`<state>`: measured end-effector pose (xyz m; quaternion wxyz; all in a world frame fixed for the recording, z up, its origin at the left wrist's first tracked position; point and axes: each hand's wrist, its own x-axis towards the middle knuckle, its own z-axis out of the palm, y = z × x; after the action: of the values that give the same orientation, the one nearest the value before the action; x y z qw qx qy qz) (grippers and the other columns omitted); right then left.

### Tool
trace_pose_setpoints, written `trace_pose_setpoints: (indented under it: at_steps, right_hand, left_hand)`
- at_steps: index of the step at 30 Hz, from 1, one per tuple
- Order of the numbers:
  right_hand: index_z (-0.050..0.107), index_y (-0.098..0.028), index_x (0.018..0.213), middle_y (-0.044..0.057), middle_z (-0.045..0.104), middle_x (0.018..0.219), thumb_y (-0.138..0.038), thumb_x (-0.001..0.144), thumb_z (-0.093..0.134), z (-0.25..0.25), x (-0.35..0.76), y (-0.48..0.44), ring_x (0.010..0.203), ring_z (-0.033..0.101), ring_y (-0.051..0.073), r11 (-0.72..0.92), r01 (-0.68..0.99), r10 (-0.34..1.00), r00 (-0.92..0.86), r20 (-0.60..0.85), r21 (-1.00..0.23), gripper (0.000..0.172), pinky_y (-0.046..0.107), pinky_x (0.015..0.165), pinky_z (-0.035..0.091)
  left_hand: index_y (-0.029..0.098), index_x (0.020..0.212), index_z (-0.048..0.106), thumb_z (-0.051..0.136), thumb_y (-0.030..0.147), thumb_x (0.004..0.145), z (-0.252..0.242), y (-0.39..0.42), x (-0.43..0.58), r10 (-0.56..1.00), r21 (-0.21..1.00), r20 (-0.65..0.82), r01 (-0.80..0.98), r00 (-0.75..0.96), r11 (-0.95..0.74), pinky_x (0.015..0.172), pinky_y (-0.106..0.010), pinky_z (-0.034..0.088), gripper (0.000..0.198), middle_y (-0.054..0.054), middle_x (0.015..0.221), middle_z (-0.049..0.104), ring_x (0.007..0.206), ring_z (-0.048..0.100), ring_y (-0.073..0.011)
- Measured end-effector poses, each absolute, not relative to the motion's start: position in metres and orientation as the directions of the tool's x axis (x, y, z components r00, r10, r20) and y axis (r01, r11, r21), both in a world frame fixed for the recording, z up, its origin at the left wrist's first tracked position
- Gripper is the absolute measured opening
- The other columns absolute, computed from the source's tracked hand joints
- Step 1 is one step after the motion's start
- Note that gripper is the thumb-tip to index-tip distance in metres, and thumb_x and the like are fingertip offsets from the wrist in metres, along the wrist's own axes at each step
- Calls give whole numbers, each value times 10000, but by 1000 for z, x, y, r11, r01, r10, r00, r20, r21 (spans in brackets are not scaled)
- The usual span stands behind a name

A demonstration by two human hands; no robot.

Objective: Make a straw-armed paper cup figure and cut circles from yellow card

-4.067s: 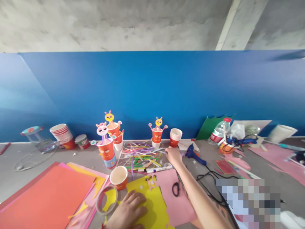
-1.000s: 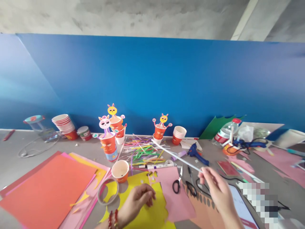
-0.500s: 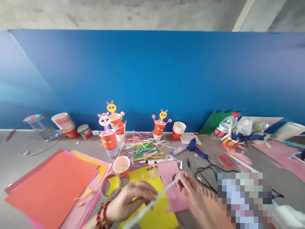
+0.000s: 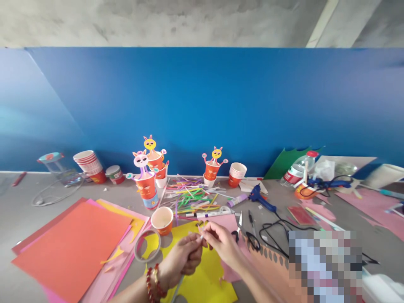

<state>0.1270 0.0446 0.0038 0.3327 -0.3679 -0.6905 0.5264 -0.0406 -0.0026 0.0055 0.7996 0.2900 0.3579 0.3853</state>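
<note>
The left hand (image 4: pixel 184 259) is curled around a thin white stick (image 4: pixel 179 287), and the right hand (image 4: pixel 219 242) pinches near its top end with finger and thumb. The two hands almost touch, out in front of the person, over a yellow sheet (image 4: pixel 214 273). The stick's low end pokes out under the left hand. I cannot tell if the top end is bent, because the fingers cover it. Some work looks done: a cup with a pink face (image 4: pixel 145 185), a cup with a yellow face (image 4: pixel 155 160) behind it, and a small yellow-faced cup (image 4: pixel 211 169) more to the right all have heads and little arms. Cutting looks partly done too, as the peach sheet (image 4: pixel 271 277) has a row of holes near its edge. The stick itself is not joined to any cup that I can see, so that part seems left to do. The near cup (image 4: pixel 163 230) stands by the tape roll (image 4: pixel 136 249) with no head or arms, so it looks hardly started. The blue glue gun (image 4: pixel 261 198) lies on the table, and no hand is on it.
</note>
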Motion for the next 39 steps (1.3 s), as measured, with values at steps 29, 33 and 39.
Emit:
trace_pose_setpoints:
  at_steps: [29,33,39]
  right_hand:
    - [715,-216,914,75,738,889,-114,869,560,-4,120,159,871,674,241,552,742,833,-473,286,-380,191,300,779,470]
    - [719,-239,1014,74,750,977,-140,893,531,-1,136,144,922,679,240,602,636,797,-507,328,-482,245,324,838,486]
    - [699,-261,1093,58,747,1054,-240,937,492,-8,145,116,877,705,203,545,453,818,-469,332,-705,260,270,741,557]
  left_hand:
    - [174,957,544,682,363,820,-19,10,-51,898,621,-272,-650,346,438,348,-165,69,272,79,573,415,371,218,-21]
    - [169,957,546,684,378,815,-23,12,-51,897,596,-287,-671,335,441,351,-160,58,287,81,578,426,367,198,-14]
    - [147,939,563,681,387,824,-25,12,-49,912,628,-300,-661,281,411,359,-174,65,290,55,685,506,357,218,8]
